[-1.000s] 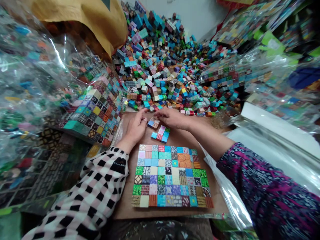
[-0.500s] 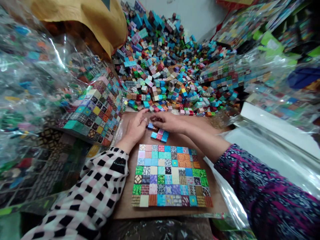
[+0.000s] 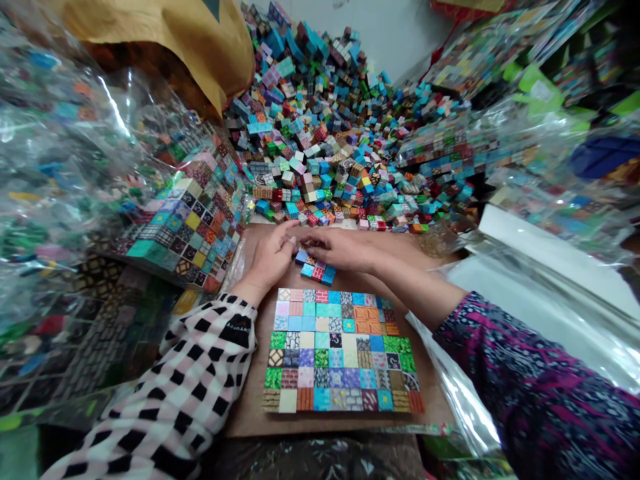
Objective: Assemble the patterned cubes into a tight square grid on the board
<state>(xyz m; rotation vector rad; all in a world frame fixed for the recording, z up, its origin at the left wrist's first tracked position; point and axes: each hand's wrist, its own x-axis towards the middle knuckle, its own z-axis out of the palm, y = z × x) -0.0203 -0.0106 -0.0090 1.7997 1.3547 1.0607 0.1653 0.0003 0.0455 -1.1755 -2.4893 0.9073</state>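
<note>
Cubes (image 3: 320,147) heap behind a board (image 3: 245,420); the right grip (image 3: 340,250) curls over a small cube cluster (image 3: 314,268), hold unclear (left grip (image 3: 271,257) open, just beside).

multicoloured, brick-patterned painted blocks (image 3: 336,350)

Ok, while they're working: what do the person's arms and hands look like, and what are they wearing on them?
The left hand and right hand are bare, with no gloves. The left sleeve is white and pale pink with black diamonds, and has a black patch with small lettering near the cuff. The right sleeve is a dark print with magenta streaks and pale flecks.
</note>
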